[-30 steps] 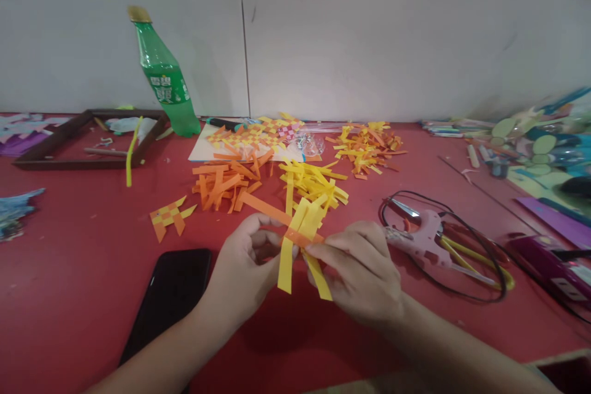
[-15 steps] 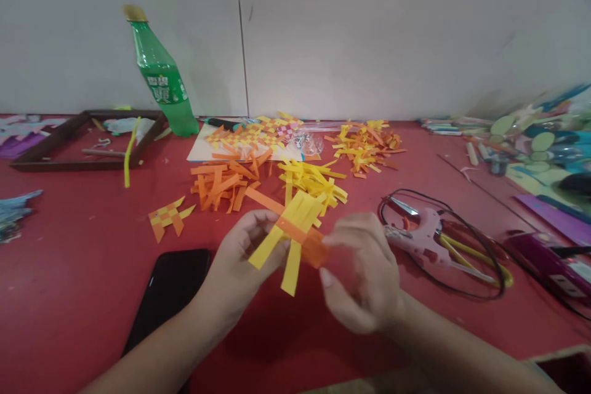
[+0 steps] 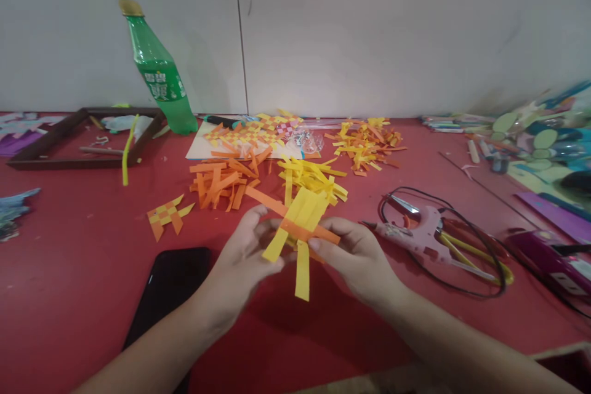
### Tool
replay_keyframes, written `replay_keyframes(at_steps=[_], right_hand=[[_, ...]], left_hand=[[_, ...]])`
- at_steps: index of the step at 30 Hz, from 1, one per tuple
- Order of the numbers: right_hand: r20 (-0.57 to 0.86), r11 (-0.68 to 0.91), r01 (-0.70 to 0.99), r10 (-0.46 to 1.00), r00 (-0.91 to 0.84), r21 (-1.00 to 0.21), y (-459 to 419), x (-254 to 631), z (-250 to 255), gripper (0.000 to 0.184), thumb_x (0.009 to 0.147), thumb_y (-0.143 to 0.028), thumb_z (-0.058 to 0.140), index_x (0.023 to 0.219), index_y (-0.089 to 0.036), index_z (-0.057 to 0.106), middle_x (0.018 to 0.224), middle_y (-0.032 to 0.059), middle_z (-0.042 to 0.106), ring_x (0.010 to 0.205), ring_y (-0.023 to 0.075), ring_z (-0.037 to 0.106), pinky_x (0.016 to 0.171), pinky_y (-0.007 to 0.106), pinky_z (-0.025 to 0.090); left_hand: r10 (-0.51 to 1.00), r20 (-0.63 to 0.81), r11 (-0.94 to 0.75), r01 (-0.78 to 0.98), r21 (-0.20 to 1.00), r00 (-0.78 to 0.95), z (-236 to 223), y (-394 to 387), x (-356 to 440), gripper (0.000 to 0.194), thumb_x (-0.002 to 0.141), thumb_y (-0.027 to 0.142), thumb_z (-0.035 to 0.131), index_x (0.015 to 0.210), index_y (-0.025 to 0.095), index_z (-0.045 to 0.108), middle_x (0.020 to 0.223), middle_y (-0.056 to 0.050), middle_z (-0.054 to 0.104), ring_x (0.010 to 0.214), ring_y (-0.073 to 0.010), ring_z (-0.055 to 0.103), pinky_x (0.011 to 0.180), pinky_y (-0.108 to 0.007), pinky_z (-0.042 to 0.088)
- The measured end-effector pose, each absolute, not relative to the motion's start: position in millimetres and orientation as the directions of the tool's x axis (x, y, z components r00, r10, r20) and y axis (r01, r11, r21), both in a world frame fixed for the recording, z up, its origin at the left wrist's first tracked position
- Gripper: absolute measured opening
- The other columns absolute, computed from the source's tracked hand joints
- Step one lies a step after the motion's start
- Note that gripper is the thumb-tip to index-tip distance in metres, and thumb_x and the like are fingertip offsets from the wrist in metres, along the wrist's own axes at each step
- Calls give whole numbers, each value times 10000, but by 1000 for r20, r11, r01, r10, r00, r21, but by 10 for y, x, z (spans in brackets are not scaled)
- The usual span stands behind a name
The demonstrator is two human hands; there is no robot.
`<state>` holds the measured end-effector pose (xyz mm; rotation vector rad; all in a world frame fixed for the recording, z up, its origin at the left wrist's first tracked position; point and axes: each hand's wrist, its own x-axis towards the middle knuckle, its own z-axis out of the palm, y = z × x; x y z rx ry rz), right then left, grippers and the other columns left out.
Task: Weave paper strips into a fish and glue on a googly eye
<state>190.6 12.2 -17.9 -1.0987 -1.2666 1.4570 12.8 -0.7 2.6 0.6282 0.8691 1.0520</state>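
One orng. band (image 3: 296, 230) crosses several yel. strips (image 3: 305, 208), prob. woven.

Yellow, crossed by orange strips (image 3: 296, 229), on the paper piece (image 3: 308, 208). 2-colour checks, yellow and orange, on the paper fish (image 3: 164, 217). Plain red on the tabletop (image 3: 78, 295).

Paper strips (image 3: 303, 210) in left grip (image 3: 244, 258) and right grip (image 3: 364, 263)
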Motion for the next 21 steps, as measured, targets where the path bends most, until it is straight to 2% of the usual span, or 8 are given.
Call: replay_keyframes(at_steps=[3,7,9,12,14,15,17,21], right_hand=[[-79,-79,12,968,-239,-997,123,1900,-135,181,699,-333,722,706,-170,644,666,-4,584,605,108,488,574,251,412],[-120,-104,69,949,-293,-992,118,1882,-82,160,675,-320,669,678,-176,599,629,-22,529,577,97,441,542,238,378],[-149,-126,96,940,-308,-987,116,1884,-70,154,660,-314,650,666,-179,578,608,-31,494,559,91,413,519,231,350],[-197,-160,138,927,-318,-977,115,1903,-65,149,643,-312,628,668,-177,570,602,-34,465,549,88,385,499,227,315],[-214,-169,158,918,-333,-973,115,1920,-64,148,638,-311,617,674,-175,574,608,-32,462,553,89,383,500,229,307],[-215,-169,160,915,-341,-973,116,1926,-63,146,638,-313,610,670,-175,571,608,-32,459,552,88,380,502,231,304],[-212,-168,151,912,-352,-974,118,1933,-60,147,641,-318,597,656,-179,552,599,-39,444,542,84,366,504,231,293],[-222,-183,137,902,-371,-974,109,1924,-56,141,645,-311,575,635,-185,512,578,-54,418,522,72,333,496,223,266]], left_hand=[[924,-298,381,-540,750,238,50,-9,129,715,644,145,726,1279,240,411,1022,-35,694,1008,-251,676,908,-398,509],[912,-332,409,-493,768,240,80,-9,112,845,712,279,768,1412,265,295,991,-47,722,982,-274,691,897,-431,496],[901,-357,433,-514,740,245,110,7,105,840,722,385,753,1422,254,307,995,-68,729,981,-301,691,859,-439,505],[874,-425,480,-559,676,237,143,45,103,815,749,550,638,1413,184,341,937,-105,729,921,-337,700,769,-469,532],[886,-430,456,-482,748,172,134,57,103,858,739,380,716,1450,212,266,840,-48,722,818,-283,711,714,-420,542],[888,-430,456,-420,784,161,119,55,102,939,714,255,754,1475,250,205,829,-10,715,795,-246,710,724,-390,539],[900,-392,436,-348,830,192,79,41,99,1044,688,119,777,1497,276,136,790,35,701,790,-188,700,782,-352,528],[888,-345,435,-317,843,302,21,8,85,1056,719,96,764,1504,265,78,865,6,738,868,-163,694,860,-340,500]])
